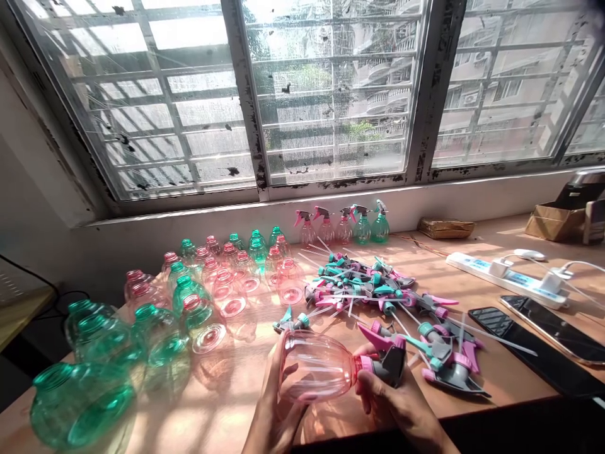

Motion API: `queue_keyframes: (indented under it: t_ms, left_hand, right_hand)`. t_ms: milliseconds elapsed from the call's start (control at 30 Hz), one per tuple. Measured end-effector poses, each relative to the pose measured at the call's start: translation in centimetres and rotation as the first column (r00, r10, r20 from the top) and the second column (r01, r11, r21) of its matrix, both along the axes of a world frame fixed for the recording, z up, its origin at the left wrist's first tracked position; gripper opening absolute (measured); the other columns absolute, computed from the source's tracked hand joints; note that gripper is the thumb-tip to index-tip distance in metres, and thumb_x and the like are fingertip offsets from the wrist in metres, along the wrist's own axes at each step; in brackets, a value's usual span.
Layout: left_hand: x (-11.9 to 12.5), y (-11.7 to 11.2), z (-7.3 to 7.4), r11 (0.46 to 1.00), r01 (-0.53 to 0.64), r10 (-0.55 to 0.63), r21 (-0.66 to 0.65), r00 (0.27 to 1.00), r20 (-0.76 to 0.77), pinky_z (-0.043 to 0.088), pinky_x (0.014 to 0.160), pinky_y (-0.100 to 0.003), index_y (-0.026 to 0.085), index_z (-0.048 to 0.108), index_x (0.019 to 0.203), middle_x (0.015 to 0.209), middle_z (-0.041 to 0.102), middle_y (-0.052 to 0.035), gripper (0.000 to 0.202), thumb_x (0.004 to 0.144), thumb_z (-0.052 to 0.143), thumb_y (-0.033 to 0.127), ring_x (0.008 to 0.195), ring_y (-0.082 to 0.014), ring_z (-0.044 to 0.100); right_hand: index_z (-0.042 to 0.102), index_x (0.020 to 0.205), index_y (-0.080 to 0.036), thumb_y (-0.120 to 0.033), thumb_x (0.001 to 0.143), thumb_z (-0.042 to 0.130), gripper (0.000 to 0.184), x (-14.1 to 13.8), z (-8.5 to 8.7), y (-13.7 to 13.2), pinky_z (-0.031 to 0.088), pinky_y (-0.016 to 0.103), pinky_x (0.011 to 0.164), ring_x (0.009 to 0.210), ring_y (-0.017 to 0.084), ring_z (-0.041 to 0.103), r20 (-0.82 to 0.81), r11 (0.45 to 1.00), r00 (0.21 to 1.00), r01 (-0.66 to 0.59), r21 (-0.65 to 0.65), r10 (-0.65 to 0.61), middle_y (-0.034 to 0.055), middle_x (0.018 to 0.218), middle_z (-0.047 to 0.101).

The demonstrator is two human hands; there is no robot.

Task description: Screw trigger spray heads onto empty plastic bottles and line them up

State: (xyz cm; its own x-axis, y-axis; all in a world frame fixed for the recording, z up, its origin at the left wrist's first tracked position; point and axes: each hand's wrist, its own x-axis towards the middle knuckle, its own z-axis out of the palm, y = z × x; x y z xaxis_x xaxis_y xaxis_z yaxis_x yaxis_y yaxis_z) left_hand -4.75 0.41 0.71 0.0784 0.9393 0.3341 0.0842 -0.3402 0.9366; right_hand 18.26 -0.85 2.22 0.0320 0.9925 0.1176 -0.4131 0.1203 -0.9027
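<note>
A clear pink bottle (316, 367) lies on its side in the air above the table's front edge. Around its base my left hand (276, 403) is closed, the fingers partly seen through the plastic. At the neck, my right hand (385, 394) grips the pink collar of a spray trigger head (390, 359), which sits on the bottle's mouth. That head is grey with a pink lever. How tightly it is screwed on I cannot tell. Just beyond the bottle lies a loose teal-and-grey spray head (290, 321).
Several open green bottles (80, 403) and pink bottles (231, 293) stand at left. A pile of spray heads (363, 284) lies at centre right. Finished-looking spray bottles (344, 230) line the wall. Phones (529, 343) and a power strip (505, 277) lie at right.
</note>
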Motion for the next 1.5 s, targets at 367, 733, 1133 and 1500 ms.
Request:
queue_keyframes:
  t_ms: [367,733,1133,1500]
  left_hand:
    - [-0.33,-0.43,0.27,0.995,0.054,-0.050,-0.088,0.997,0.052,0.052,0.113,-0.045,0.040,0.039,0.162,0.162,0.050,-0.0085,0.095,0.081,0.083,0.061,0.132,-0.0348,0.061]
    - [-0.12,-0.64,0.78,0.996,0.060,-0.059,-0.068,0.998,0.015,0.054,0.113,-0.049,0.043,0.036,0.163,0.166,0.046,-0.0070,0.092,0.084,0.081,0.059,0.136,-0.0379,0.059]
    - [-0.33,-0.03,0.05,0.999,-0.038,0.038,0.009,0.996,-0.075,0.043,0.120,-0.057,0.050,0.040,0.159,0.169,0.047,-0.0023,0.079,0.089,0.078,0.055,0.147,-0.0407,0.051]
    - [-0.49,-0.68,0.39,0.994,0.035,-0.035,-0.102,0.999,0.000,0.042,0.122,-0.052,0.040,0.040,0.162,0.156,0.056,-0.0087,0.088,0.086,0.075,0.067,0.142,-0.0397,0.055]
  right_hand:
    - [0.066,0.107,-0.019,-0.057,0.082,0.088,0.050,0.29,-0.13,-0.06,0.045,0.030,0.053,0.050,0.017,0.061,0.132,0.999,0.991,-0.015,0.030,0.011,-0.0012,0.062,0.071]
    - [0.065,0.103,-0.021,-0.056,0.078,0.091,0.051,0.11,0.00,-0.10,0.043,0.025,0.047,0.046,0.015,0.060,0.064,1.000,0.998,0.002,0.000,-0.002,-0.0001,0.061,0.073]
    - [0.065,0.107,-0.021,-0.051,0.079,0.093,0.049,0.03,-0.21,-0.07,0.042,0.025,0.049,0.049,0.014,0.061,-0.002,1.000,1.000,0.001,0.008,-0.001,0.0005,0.062,0.074]
    - [0.071,0.106,-0.017,-0.054,0.081,0.090,0.048,0.38,-0.69,-0.11,0.047,0.027,0.054,0.054,0.015,0.062,0.090,1.000,0.996,-0.008,0.016,0.007,0.0011,0.064,0.073]
